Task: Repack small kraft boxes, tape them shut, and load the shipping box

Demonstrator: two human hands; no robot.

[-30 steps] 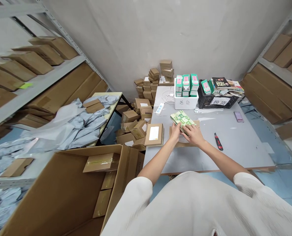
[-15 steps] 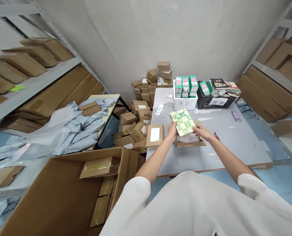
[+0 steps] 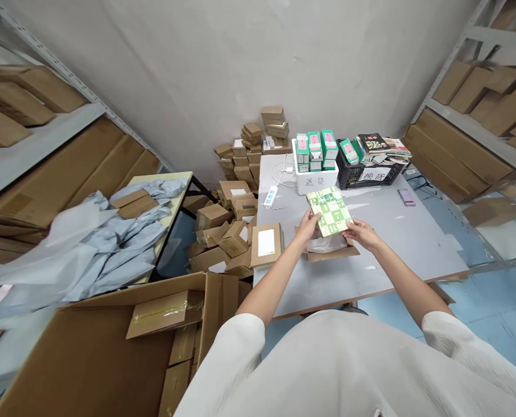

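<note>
A green and white checkered book [image 3: 329, 212] is held up between both hands above the table. My left hand [image 3: 308, 225] grips its left edge, thumb on the cover. On the lower right corner, my right hand [image 3: 362, 234] pinches it. Beneath the book lies an open cardboard box [image 3: 336, 255] with clear plastic wrapping [image 3: 326, 244] inside; the book hides part of both. Left of the hands, a closed cardboard box [image 3: 267, 245] with a white label rests at the table's edge.
A white bin [image 3: 317, 183] of green boxes and a black crate [image 3: 368, 176] of books stand at the table's back. Nearby lies a power strip [image 3: 270, 197]. Many parcels [image 3: 235, 238] pile up left of the table [image 3: 301, 289]. A large open carton [image 3: 110, 353] stands front left.
The view has swung slightly right, so the scene sits further left. Both hands still hold the book, which is now turned a little and raised slightly over the open box.
</note>
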